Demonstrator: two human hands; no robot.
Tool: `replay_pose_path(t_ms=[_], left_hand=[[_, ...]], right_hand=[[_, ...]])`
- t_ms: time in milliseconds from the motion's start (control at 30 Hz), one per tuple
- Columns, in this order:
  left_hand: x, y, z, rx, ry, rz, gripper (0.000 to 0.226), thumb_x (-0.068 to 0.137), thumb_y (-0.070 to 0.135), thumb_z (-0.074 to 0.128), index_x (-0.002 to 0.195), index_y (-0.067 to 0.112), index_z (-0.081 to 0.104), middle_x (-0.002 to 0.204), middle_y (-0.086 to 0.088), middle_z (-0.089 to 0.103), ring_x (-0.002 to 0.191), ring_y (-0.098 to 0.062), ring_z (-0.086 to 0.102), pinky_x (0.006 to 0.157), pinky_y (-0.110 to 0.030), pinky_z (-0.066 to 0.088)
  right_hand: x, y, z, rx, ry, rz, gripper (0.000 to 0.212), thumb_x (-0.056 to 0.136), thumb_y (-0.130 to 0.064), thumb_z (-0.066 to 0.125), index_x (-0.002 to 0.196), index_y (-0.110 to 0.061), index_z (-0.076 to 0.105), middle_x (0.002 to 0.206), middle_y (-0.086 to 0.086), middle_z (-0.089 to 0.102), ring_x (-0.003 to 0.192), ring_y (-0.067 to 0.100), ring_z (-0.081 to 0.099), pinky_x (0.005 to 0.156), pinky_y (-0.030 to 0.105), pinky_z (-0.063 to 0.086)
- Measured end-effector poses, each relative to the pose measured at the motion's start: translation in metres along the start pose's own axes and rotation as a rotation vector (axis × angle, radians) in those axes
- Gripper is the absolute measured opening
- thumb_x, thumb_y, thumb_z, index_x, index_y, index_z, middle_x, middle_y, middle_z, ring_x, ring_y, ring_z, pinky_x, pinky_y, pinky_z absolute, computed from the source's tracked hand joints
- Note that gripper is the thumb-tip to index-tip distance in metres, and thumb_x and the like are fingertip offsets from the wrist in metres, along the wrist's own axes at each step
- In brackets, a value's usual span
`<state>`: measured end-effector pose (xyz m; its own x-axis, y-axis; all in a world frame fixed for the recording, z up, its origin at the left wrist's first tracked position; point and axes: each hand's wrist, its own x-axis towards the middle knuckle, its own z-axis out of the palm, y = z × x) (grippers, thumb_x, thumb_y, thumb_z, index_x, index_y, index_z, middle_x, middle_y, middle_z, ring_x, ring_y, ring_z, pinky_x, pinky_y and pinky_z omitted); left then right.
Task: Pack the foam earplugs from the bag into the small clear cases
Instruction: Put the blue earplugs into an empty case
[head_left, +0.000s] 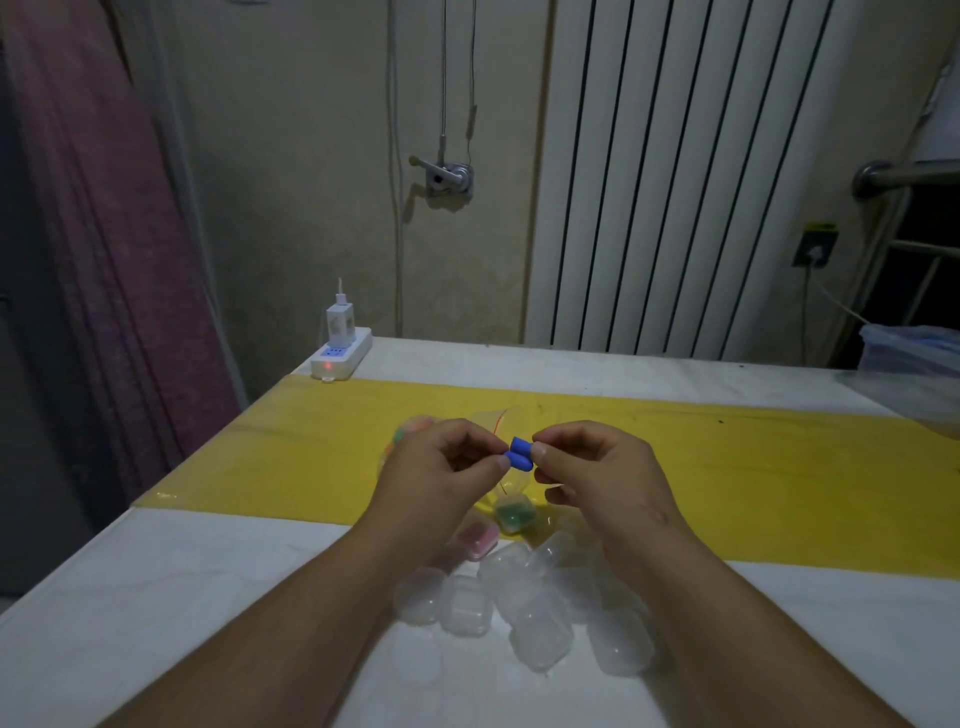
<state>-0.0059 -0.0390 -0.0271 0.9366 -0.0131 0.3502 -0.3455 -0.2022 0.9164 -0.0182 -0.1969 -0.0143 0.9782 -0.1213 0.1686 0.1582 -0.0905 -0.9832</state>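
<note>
Two blue foam earplugs (518, 453) lie side by side between my hands, above the table. My left hand (441, 467) pinches them from the left and my right hand (587, 467) pinches them from the right. Behind my hands lies the clear bag (491, 418) with coloured earplugs in it, mostly hidden. Below my hands stand a case holding green plugs (514, 512) and a case holding pink plugs (475, 538). Several empty clear cases (467, 605) are clustered on the white tabletop between my forearms.
A yellow strip (753, 467) runs across the white table (208, 597). A power strip with a charger (340, 353) sits at the far left corner. A clear plastic bag (914, 358) lies at the far right. A radiator (675, 182) stands behind.
</note>
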Motion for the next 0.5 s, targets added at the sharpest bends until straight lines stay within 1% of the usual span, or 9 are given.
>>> replay_pose_path(t_ms=[167, 267, 333, 400, 433, 500], left_hand=[[0.0015, -0.0009, -0.0008, 0.012, 0.013, 0.011, 0.015, 0.080, 0.005, 0.074, 0.075, 0.019, 0.072, 0.079, -0.003, 0.068, 0.066, -0.004, 0.061, 0.062, -0.018, 0.047], [0.0015, -0.0003, -0.0016, -0.014, 0.010, 0.001, 0.014, 0.079, 0.004, 0.075, 0.074, 0.017, 0.072, 0.078, -0.003, 0.068, 0.066, -0.005, 0.062, 0.065, -0.020, 0.049], [0.0009, 0.0014, -0.0022, -0.022, -0.006, -0.009, 0.013, 0.079, 0.003, 0.075, 0.075, 0.016, 0.072, 0.076, 0.000, 0.068, 0.065, -0.005, 0.062, 0.064, -0.020, 0.049], [0.0003, 0.0033, -0.0025, -0.015, -0.025, -0.030, 0.013, 0.080, 0.003, 0.074, 0.078, 0.015, 0.072, 0.075, 0.002, 0.067, 0.065, -0.004, 0.062, 0.061, -0.017, 0.048], [0.0003, 0.0038, -0.0029, 0.018, -0.035, -0.034, 0.011, 0.080, 0.005, 0.075, 0.079, 0.016, 0.072, 0.076, 0.002, 0.066, 0.065, -0.004, 0.061, 0.060, -0.017, 0.047], [0.0010, 0.0045, -0.0064, 0.191, -0.100, -0.008, 0.010, 0.077, 0.017, 0.079, 0.076, 0.020, 0.070, 0.073, 0.006, 0.064, 0.066, -0.002, 0.057, 0.058, -0.018, 0.046]], right_hand=[[-0.0010, -0.0012, 0.0019, 0.014, -0.063, 0.010, 0.005, 0.084, -0.006, 0.071, 0.086, -0.010, 0.071, 0.082, 0.008, 0.073, 0.073, 0.016, 0.068, 0.065, 0.027, 0.056], [-0.0026, -0.0035, 0.0039, 0.041, -0.097, 0.038, 0.011, 0.082, -0.004, 0.073, 0.088, -0.010, 0.066, 0.078, 0.011, 0.072, 0.070, 0.017, 0.068, 0.064, 0.030, 0.057], [-0.0035, -0.0043, 0.0046, 0.049, -0.102, 0.050, 0.012, 0.082, -0.003, 0.073, 0.088, -0.008, 0.064, 0.075, 0.013, 0.071, 0.066, 0.018, 0.068, 0.063, 0.031, 0.058], [-0.0031, -0.0035, 0.0035, 0.054, -0.064, 0.035, 0.010, 0.082, 0.001, 0.071, 0.085, -0.006, 0.064, 0.077, 0.017, 0.071, 0.064, 0.019, 0.068, 0.060, 0.029, 0.058], [-0.0023, -0.0025, 0.0025, 0.045, -0.031, 0.017, 0.010, 0.082, 0.002, 0.071, 0.084, -0.005, 0.064, 0.079, 0.018, 0.071, 0.064, 0.020, 0.067, 0.060, 0.030, 0.059], [0.0000, 0.0002, -0.0003, -0.030, 0.038, -0.030, 0.012, 0.081, 0.002, 0.071, 0.080, -0.008, 0.065, 0.077, 0.014, 0.072, 0.065, 0.022, 0.067, 0.067, 0.038, 0.060]])
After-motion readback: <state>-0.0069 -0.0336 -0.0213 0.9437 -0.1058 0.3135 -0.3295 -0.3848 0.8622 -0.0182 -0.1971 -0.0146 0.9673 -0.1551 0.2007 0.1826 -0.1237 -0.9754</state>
